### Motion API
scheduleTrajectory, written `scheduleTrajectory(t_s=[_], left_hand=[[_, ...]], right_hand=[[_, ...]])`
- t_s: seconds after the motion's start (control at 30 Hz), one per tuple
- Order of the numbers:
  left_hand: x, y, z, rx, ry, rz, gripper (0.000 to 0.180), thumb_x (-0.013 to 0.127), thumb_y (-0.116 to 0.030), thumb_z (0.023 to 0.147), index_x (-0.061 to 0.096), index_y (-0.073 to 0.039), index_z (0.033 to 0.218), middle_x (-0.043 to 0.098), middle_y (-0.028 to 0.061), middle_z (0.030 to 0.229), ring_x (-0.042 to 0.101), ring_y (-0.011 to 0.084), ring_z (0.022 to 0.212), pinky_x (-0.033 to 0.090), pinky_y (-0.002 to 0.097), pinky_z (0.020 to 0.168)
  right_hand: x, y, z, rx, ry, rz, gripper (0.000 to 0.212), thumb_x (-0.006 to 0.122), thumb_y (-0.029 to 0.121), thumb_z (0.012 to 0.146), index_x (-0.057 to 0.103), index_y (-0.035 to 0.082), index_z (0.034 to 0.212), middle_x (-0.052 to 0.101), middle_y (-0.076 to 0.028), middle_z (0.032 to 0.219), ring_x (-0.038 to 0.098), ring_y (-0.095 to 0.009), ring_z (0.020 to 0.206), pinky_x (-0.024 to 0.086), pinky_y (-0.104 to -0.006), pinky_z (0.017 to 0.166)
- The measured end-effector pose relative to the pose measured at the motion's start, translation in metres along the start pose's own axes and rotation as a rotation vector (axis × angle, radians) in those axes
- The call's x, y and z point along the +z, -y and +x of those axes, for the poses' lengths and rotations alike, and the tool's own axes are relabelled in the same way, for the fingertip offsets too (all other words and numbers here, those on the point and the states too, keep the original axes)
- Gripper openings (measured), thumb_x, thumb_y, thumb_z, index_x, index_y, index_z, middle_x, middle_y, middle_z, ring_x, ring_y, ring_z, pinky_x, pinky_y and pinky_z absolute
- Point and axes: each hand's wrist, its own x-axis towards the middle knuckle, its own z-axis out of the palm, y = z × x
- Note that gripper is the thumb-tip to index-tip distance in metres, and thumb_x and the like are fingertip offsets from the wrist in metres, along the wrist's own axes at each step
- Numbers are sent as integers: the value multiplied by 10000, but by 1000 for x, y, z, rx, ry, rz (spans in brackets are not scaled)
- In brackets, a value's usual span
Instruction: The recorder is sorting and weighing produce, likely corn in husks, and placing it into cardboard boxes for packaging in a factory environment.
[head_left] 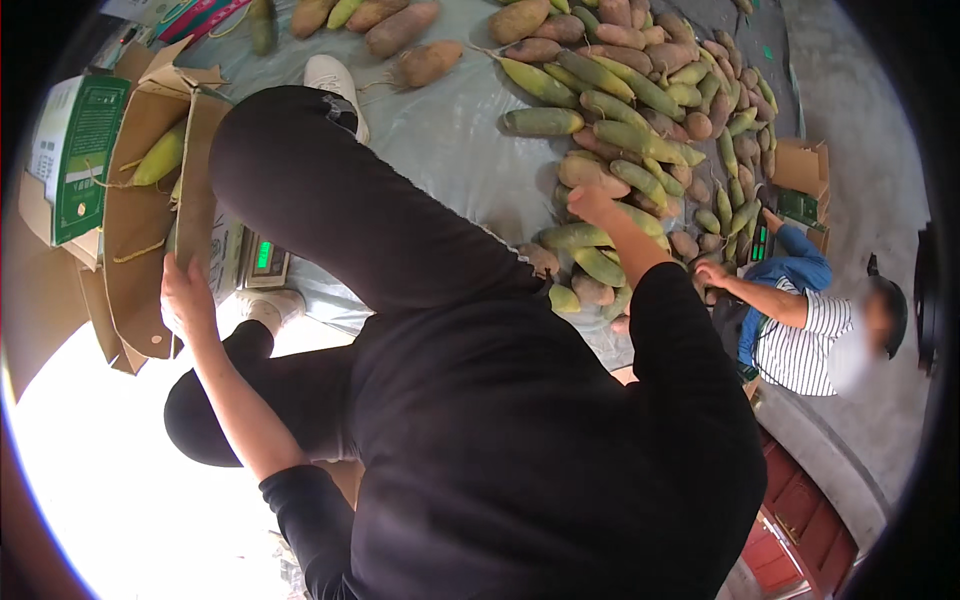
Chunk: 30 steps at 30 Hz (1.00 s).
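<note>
My left hand (187, 303) grips the near edge of an open cardboard box (205, 150) at the left, fingers closed over its wall. Inside the box lies a green radish (160, 157) with thin roots trailing from it. On the right, my right hand (597, 205) is at the near side of a large pile of radishes, its fingers curled together. Just beyond it rests a brownish, muddy radish (590, 172), with a green radish (578, 236) on the nearer side. Whether anything sits inside the curled fingers is hidden.
A scale (264, 262) with a lit green display stands beside the box. Several loose radishes (427, 64) lie on the plastic sheet (440, 135) at the back. Another person in a striped shirt (795, 345) sits at the right, near a second scale (760, 240) and a cardboard box (800, 165).
</note>
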Motion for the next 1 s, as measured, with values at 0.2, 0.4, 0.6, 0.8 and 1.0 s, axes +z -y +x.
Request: scheduleTrajectory(t_s=[0.2,0.4,0.6,0.8,1.0], left_hand=[[11,-17,9,27,1,-23,287,557,-276,838,544,-63,1028,625,181,912,603,358,842,463,438,708],[9,13,5,35,-52,-57,275,550,-268,840,543,-67,1028,626,178,911,604,355,845,466,438,702],[-3,-16,4,-67,40,78,301,555,-280,828,530,-104,1071,626,157,953,599,346,884,473,441,740],[-14,-22,0,-105,43,-5,282,579,-210,812,534,-75,1056,617,147,999,589,336,917,464,423,758],[-11,-20,-1,-76,-21,-39,275,596,-194,793,524,-77,1031,613,165,927,583,359,882,459,434,731]], right_hand=[[104,-37,-12,11,202,213,396,668,201,689,604,82,1062,636,-141,982,609,-274,904,475,-349,795],[118,46,-39,-168,153,-36,487,680,136,682,547,129,1150,559,-105,1132,518,-295,1073,456,-416,868],[107,61,-40,-296,421,-370,558,707,174,649,496,184,1166,448,-79,1177,447,-309,1136,467,-457,846],[121,50,-38,-140,310,-284,557,790,129,554,548,114,1056,498,-100,1144,466,-318,1118,467,-451,835],[109,37,-22,-45,207,-286,557,769,153,594,508,131,1086,504,-124,1088,491,-353,1061,463,-399,847]])
